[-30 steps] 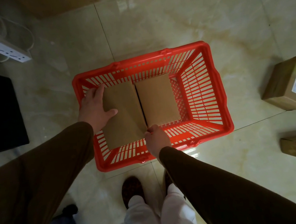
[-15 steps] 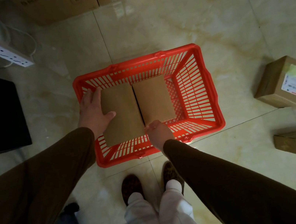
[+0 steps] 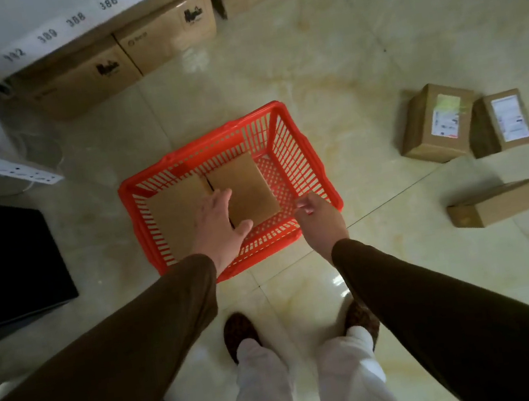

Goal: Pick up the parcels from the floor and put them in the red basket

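Both hands empty over the red basket (image 3: 297,157), centre of frame. Left hand (image 3: 220,223) spread flat, fingers splayed, above the seam between two brown parcels in the basket; contact with the cardboard can't be judged. Right hand (image 3: 319,217) loosely curled at the basket's lower-right corner, holding nothing. Left basket parcel (image 3: 175,214) and right basket parcel (image 3: 242,188) lie flat side by side, filling most of the bottom; packed flush, likely to leave room for a layer on top. Three parcels on the floor (image 3: 355,57), right of frame: labelled parcel (image 3: 436,122) with a second labelled parcel (image 3: 505,120) touching its right side, and a plain long parcel (image 3: 499,203) lower down, apart. Judgement: task under half done; right-side parcels next
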`<state>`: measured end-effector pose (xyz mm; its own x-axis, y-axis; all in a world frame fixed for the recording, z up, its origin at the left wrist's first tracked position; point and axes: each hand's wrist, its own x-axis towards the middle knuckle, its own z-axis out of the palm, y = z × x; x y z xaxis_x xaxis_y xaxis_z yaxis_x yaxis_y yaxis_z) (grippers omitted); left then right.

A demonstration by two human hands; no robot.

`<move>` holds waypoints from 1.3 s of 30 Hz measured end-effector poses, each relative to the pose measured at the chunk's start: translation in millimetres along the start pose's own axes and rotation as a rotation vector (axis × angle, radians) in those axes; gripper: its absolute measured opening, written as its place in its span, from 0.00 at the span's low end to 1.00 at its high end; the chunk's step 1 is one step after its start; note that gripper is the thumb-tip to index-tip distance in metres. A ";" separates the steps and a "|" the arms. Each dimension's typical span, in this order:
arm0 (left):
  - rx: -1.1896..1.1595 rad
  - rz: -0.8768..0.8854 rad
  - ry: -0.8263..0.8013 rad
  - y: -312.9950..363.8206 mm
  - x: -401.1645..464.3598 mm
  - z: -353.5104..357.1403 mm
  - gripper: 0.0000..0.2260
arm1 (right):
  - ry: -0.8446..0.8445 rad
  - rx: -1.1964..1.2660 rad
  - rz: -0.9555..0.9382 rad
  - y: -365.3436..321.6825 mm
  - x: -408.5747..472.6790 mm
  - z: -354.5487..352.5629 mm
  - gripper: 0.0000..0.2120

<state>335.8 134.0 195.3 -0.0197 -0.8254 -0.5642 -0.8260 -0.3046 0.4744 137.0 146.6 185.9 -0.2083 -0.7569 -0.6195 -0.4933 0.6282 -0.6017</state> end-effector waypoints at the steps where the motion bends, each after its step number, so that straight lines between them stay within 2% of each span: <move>1: 0.001 -0.003 -0.009 12.8 -2.6 5.2 0.34 | 0.022 0.004 -0.001 6.6 0.6 -14.3 0.09; 11: 0.045 0.000 -0.020 147.7 -24.6 104.4 0.31 | 0.091 0.020 0.026 106.7 2.7 -184.0 0.11; 16: -0.006 0.010 -0.038 205.7 -20.3 143.4 0.31 | 0.130 0.010 0.066 134.1 16.3 -251.0 0.12; 26: -0.056 0.069 -0.076 295.6 35.7 161.4 0.30 | 0.159 0.045 0.101 132.6 78.5 -313.2 0.12; 32: -0.066 0.042 -0.084 334.3 74.3 184.8 0.30 | 0.185 0.040 0.127 149.1 128.4 -351.3 0.11; 39: -0.163 -0.066 -0.133 382.6 112.8 232.3 0.33 | 0.053 0.070 0.228 186.7 197.9 -397.0 0.21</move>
<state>-113.3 34.8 156.2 -0.0516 -0.7341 -0.6771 -0.7260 -0.4380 0.5302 -331.6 42.5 151.2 -0.3522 -0.6016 -0.7169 -0.3688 0.7932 -0.4845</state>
